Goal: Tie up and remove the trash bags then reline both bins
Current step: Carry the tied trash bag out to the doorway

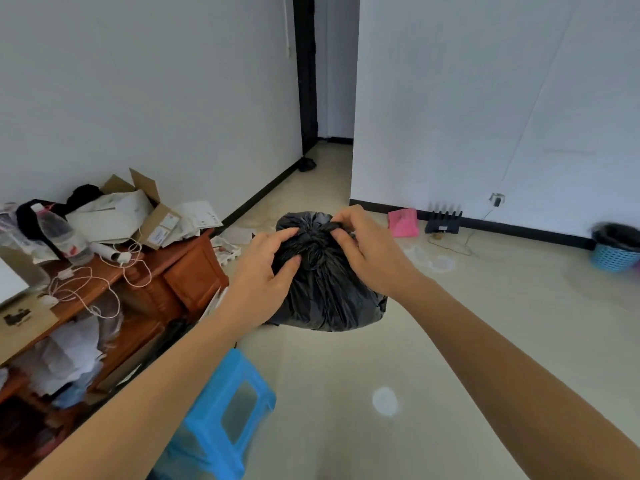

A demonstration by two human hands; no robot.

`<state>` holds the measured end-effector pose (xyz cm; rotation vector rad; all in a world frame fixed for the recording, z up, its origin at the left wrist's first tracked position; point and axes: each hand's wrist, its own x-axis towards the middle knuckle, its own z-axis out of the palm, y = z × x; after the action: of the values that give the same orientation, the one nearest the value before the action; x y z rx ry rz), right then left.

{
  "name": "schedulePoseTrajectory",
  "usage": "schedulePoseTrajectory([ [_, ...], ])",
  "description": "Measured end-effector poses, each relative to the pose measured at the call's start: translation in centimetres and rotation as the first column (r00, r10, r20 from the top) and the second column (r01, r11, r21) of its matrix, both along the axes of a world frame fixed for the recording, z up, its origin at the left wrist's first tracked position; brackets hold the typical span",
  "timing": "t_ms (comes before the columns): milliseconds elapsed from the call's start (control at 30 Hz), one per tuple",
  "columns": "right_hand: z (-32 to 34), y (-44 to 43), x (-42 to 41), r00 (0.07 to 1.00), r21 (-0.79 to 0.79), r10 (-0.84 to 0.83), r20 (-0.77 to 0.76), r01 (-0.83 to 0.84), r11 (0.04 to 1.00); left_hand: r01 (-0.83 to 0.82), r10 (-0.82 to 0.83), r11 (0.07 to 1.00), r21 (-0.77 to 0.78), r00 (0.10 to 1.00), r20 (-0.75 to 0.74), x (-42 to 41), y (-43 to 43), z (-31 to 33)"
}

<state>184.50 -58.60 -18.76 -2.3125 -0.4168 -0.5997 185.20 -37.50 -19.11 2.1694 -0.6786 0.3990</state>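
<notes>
A wooden desk (187, 275) heaped with papers and cables fills the floor's left edge. The full black trash bag (329, 299) is out over mid-floor in front of the person; whether it touches the floor is unclear. A blue plastic stool (225, 410) stands by the desk's near corner. The left hand (266, 271) grips the bag's gathered neck and the right hand (367, 251) pinches a twisted end at the knot. A black-lined blue basket bin (614, 259) stands against the far right wall
</notes>
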Motion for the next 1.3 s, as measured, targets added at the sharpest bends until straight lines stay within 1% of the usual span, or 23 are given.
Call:
schedulePoseTrajectory([
  [100,-0.1,-2.8,11.0,1.000,-0.009,-0.003,-0.016,0.003,1.000,0.020,-0.020,1.000,-0.014,0.999,-0.030,11.2,-2.7,-0.5],
  [233,1.6,-7.7,24.4,0.998,0.012,-0.049,-0.040,0.050,0.999,0.053,-0.054,0.998,-0.018,0.996,-0.067,25.5,-7.8,1.0],
  [333,2.4,-11.6,33.1,0.995,0.051,-0.092,-0.042,0.094,0.994,0.081,-0.082,0.997,-0.020,0.995,-0.060,34.5,-12.0,2.2],
  [433,1.7,-15.2,42.0,0.993,0.072,-0.111,-0.050,0.114,0.991,0.102,-0.102,0.995,-0.017,0.993,-0.053,43.6,-15.7,1.8],
  [600,-0.7,-21.2,59.4,0.993,0.117,-0.116,-0.033,0.119,0.986,0.097,-0.098,0.995,-0.022,0.994,-0.042,61.4,-22.4,0.1],
  [667,-0.9,-23.7,66.6,0.992,0.142,-0.122,-0.045,0.127,0.982,0.083,-0.084,0.996,-0.019,0.996,-0.024,68.6,-24.9,0.3],
  [733,-0.4,-25.7,74.0,0.993,0.126,-0.104,-0.048,0.109,0.986,0.078,-0.078,0.997,0.002,0.997,-0.024,75.9,-26.6,1.0],
  [867,1.5,-26.3,88.6,0.997,0.095,-0.018,-0.071,0.025,0.995,-0.004,0.004,1.000,-0.001,0.999,-0.043,89.5,-26.9,2.2],
  [1000,1.2,-25.1,103.2,0.995,0.071,0.049,-0.091,-0.042,0.997,-0.105,0.104,0.994,-0.016,0.993,-0.051,102.8,-25.7,1.8],
  [1133,-0.7,-24.4,118.2,0.989,0.054,0.102,-0.105,-0.097,0.994,-0.134,0.131,0.990,-0.048,0.990,-0.054,116.8,-24.9,-0.6],
  [1233,-1.6,-24.3,129.4,0.984,0.071,0.101,-0.147,-0.091,0.993,-0.158,0.152,0.985,-0.066,0.985,-0.080,128.1,-25.0,-1.5],
  [1300,-1.8,-25.1,136.3,0.979,0.046,0.097,-0.181,-0.090,0.995,-0.165,0.161,0.984,-0.071,0.985,-0.066,135.7,-25.6,-1.2],
])
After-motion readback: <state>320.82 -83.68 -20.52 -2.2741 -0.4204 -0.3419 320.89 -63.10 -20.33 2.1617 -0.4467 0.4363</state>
